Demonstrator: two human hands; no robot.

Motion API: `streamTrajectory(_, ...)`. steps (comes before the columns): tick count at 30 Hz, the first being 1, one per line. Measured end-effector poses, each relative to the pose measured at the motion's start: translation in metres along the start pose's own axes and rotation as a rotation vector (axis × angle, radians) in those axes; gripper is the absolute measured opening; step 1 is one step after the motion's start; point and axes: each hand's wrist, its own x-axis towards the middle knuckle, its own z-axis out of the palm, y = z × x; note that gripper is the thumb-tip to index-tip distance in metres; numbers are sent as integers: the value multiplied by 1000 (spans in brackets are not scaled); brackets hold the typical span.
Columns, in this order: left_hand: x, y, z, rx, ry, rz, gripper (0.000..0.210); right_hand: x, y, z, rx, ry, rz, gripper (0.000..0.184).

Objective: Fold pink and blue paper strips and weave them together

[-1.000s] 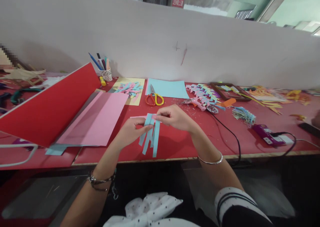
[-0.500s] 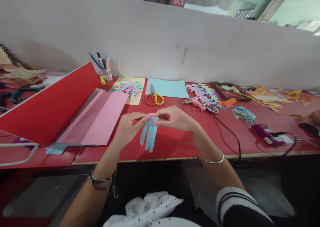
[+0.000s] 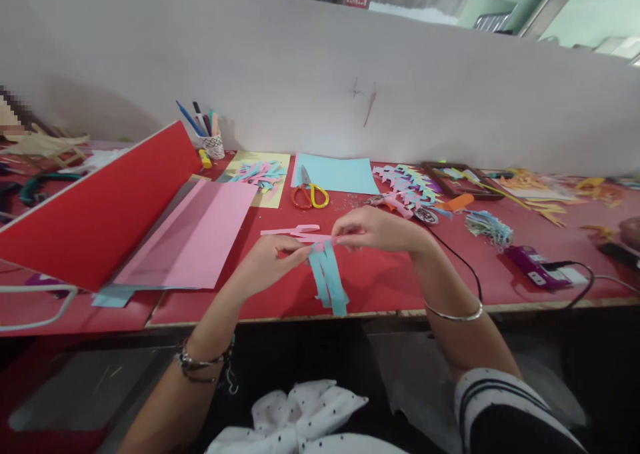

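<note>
Between my two hands hang several light blue paper strips (image 3: 327, 277), joined at the top to a pink paper piece. My left hand (image 3: 267, 264) pinches the upper left edge of this paper, thumb against fingers. My right hand (image 3: 373, 231) pinches the top right end. Pink paper strips (image 3: 293, 231) stick out to the left just behind my fingers; whether they are all attached to the held piece I cannot tell. Red-and-yellow scissors (image 3: 310, 196) lie a little beyond my hands, blades pointing away. A pink glue gun (image 3: 397, 205) rests behind my right hand.
Left are pink sheets (image 3: 200, 231) under a tilted red board (image 3: 110, 207). Cut strips (image 3: 260, 174), a light blue sheet (image 3: 340, 174) and a pen cup (image 3: 213, 146) stand along the wall. A black cable (image 3: 457, 261) and purple power strip (image 3: 537, 267) lie right.
My right hand has moved right, and the blue strips have swung right with it. The pink strips behind my fingers now show. My left hand has shifted slightly right and down.
</note>
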Motion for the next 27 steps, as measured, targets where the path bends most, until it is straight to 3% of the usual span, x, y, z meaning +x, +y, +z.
streamTrajectory(3, 0, -4, 10, -3, -73, -25, 36, 9, 5, -3, -153, -104, 15, 14)
streamTrajectory(7, -6, -16, 25, 103, -149, -125, 41, 32, 8, 15, -402, -178, 100, 15)
streamTrajectory(12, -15, -27, 33, 182, -149, -268, 36, 57, 7, 48, -564, -93, 92, 18)
streamTrajectory(16, -24, -32, 32, 212, -86, -369, 35, 70, 7, 64, -555, 88, 9, 15)
streamTrajectory(20, -35, -35, 30, 413, -33, -465, 38, 66, 5, 71, -460, 325, 35, 20)
streamTrajectory(22, -39, -34, 30, 532, -16, -474, 39, 57, 3, 76, -400, 314, 31, 21)
streamTrajectory(25, -43, -33, 29, 682, -33, -493, 38, 40, 3, 93, -339, 189, 1, 26)
streamTrajectory(27, -45, -34, 29, 756, -50, -528, 38, 30, 5, 107, -319, 140, 69, 28)
